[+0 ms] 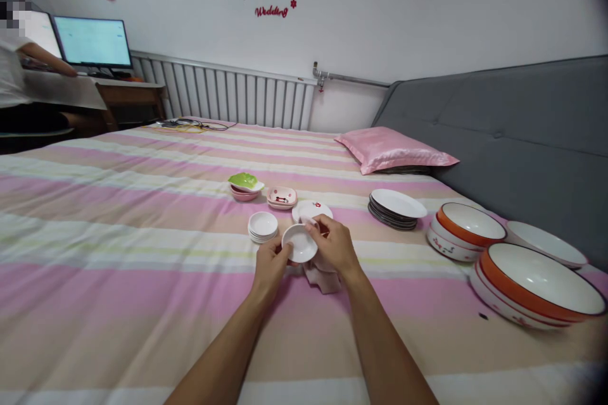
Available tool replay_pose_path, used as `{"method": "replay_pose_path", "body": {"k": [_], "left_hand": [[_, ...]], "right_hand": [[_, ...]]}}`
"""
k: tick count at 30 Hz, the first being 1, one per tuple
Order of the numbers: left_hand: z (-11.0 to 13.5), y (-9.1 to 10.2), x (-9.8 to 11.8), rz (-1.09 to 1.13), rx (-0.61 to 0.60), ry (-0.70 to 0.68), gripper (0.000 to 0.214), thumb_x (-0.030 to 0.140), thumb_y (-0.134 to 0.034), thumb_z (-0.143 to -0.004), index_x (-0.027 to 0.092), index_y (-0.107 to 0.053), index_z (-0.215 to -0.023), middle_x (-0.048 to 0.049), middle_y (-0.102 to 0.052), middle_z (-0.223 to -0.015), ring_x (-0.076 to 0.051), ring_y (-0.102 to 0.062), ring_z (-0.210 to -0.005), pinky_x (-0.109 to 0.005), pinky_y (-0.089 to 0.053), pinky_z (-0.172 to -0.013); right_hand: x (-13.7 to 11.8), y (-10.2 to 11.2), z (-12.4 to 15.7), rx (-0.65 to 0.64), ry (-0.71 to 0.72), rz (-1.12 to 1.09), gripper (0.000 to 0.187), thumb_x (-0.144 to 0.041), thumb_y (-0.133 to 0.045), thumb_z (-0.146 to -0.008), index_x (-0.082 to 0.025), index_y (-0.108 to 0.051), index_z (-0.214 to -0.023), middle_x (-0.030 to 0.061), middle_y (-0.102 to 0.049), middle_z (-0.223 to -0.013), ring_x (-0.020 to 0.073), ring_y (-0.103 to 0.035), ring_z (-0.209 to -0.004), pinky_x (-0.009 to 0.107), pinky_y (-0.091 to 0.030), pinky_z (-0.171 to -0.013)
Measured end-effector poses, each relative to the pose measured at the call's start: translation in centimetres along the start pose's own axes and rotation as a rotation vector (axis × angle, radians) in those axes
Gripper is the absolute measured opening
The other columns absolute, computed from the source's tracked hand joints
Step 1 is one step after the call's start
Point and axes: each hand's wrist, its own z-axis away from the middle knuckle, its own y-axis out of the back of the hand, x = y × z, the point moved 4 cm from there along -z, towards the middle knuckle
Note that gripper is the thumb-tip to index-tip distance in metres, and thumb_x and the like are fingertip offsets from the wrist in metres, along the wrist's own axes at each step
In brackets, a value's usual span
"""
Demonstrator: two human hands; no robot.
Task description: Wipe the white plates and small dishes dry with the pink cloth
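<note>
Your left hand (270, 261) pinches the small white dish (300, 245) above the bedspread (304, 345) while your right hand (336, 245) holds the cloth (322, 280) at its rim, apparently wiping; the next stroke calls for a steady pinch.

A plain white wall (437, 12) with red cursive lettering (272, 12) spans the top of the frame, above a pale ribbed radiator (223, 90) at upper centre; a tufted grey upholstered headboard (522, 114) rises at right, a brown wooden desk (130, 95) stands upper left
</note>
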Motion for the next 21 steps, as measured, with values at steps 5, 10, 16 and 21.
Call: {"method": "replay_pose_path", "body": {"k": [5,10,16,21], "left_hand": [[0.0,0.2,-0.2,-0.003,0.028,0.029,0.024,0.030,-0.058,-0.067,0.010,-0.068,-0.075,-0.0004,-0.062,-0.062,-0.013,-0.055,-0.050,-0.026,-0.048,-0.050],[0.1,0.3,-0.3,0.006,0.049,0.055,0.024,0.028,-0.058,-0.066,0.011,-0.068,-0.077,-0.0003,-0.062,-0.062,-0.014,-0.057,-0.051,-0.027,-0.049,-0.052],[0.2,0.0,0.0,0.006,0.044,0.065,0.023,0.029,-0.057,-0.067,0.010,-0.068,-0.075,0.0001,-0.061,-0.060,-0.013,-0.056,-0.050,-0.026,-0.048,-0.051],[0.1,0.0,0.0,-0.004,0.027,0.051,0.022,0.028,-0.058,-0.065,0.010,-0.068,-0.073,0.0000,-0.061,-0.060,-0.013,-0.055,-0.050,-0.025,-0.048,-0.050]], "right_hand": [[2.8,3.3,-0.2,0.414,-0.194,-0.009,0.028,-0.042,-0.050,-0.077,-0.017,-0.063,-0.075,0.0016,-0.060,-0.062,0.0159,-0.051,-0.057,0.025,-0.037,-0.056],[1.4,7.7,1.9,1.144,-0.177,0.062,0.026,-0.041,-0.047,-0.081,-0.018,-0.059,-0.086,0.0071,-0.061,-0.079,0.0196,-0.052,-0.071,0.029,-0.040,-0.068],[0.1,5.7,0.8,0.740,-0.116,0.070,0.028,-0.042,-0.044,-0.083,-0.017,-0.058,-0.083,0.0055,-0.063,-0.078,0.0178,-0.054,-0.071,0.027,-0.040,-0.068],[0.6,2.3,0.1,0.314,-0.070,-0.015,0.027,-0.040,-0.050,-0.078,-0.017,-0.062,-0.074,0.0021,-0.065,-0.072,0.0162,-0.055,-0.068,0.025,-0.040,-0.066]]}}
